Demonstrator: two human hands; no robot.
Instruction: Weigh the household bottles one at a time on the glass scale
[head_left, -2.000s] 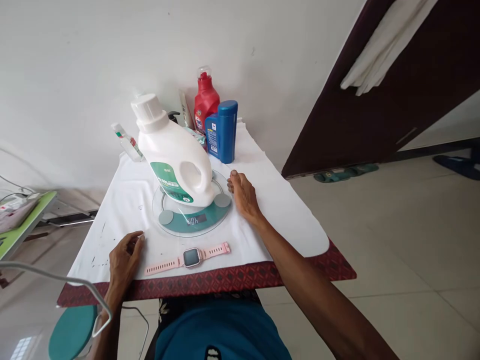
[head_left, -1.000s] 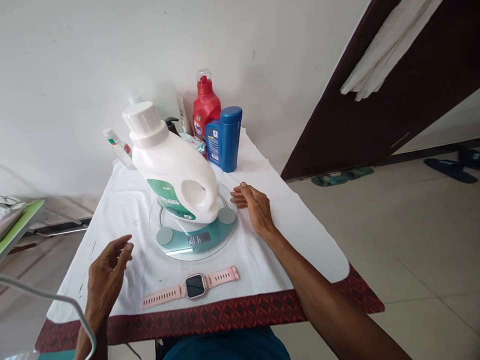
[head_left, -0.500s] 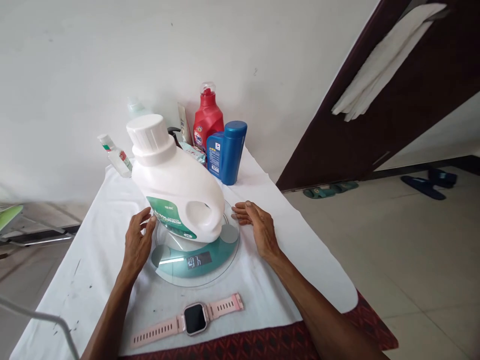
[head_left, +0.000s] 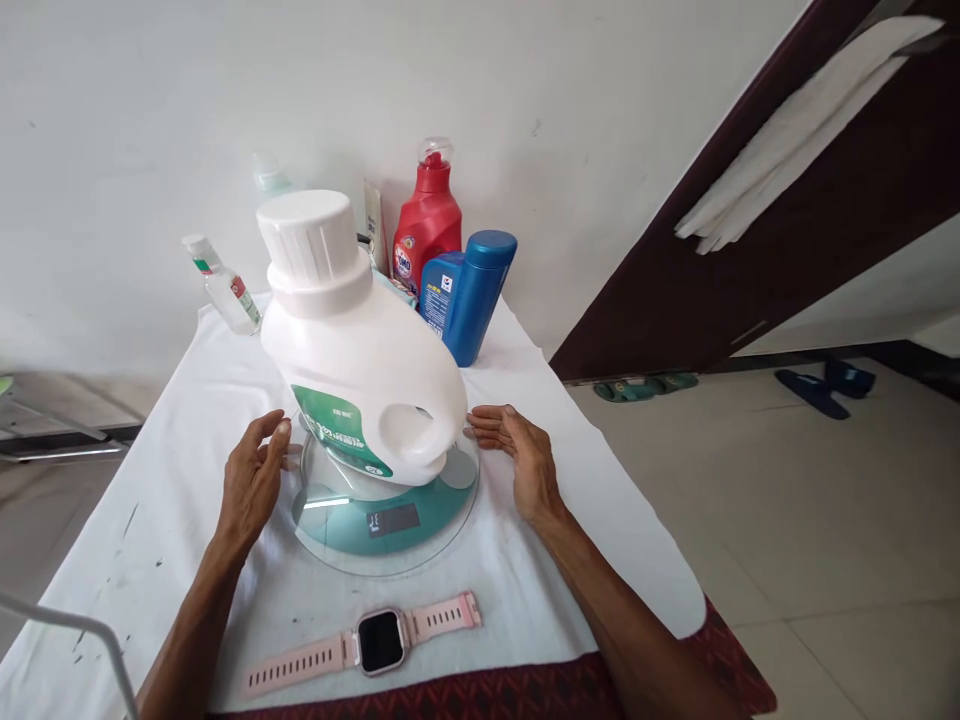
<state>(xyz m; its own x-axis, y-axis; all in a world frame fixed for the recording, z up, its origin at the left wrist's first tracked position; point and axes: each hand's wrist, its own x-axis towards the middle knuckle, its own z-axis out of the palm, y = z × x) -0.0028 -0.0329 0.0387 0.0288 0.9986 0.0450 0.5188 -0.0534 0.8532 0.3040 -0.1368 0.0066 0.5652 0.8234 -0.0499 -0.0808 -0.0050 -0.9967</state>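
A large white detergent jug (head_left: 367,350) with a green label and ribbed cap stands on a round glass weighing scale (head_left: 420,545), whose display is lit. My left hand (head_left: 253,475) is at the scale's left edge, fingers apart and curved towards the jug. On the other side my right hand (head_left: 521,455) is held open, its fingertips close to the jug's lower right end; whether they touch cannot be made out. Neither hand grips anything. A pink smartwatch (head_left: 381,641) lies stretched out in front of the scale.
Behind the jug stand a red detergent bottle (head_left: 429,220), a blue bottle (head_left: 480,300) and a small clear bottle (head_left: 225,288) near the wall. A white cloth (head_left: 600,560) covers the table. A grey cable (head_left: 82,622) crosses the lower left. Slippers (head_left: 814,390) lie on the floor.
My left hand has risen from the table's front left and come beside the scale. My right hand has stayed by the jug, its fingers straightening. The view has moved closer.
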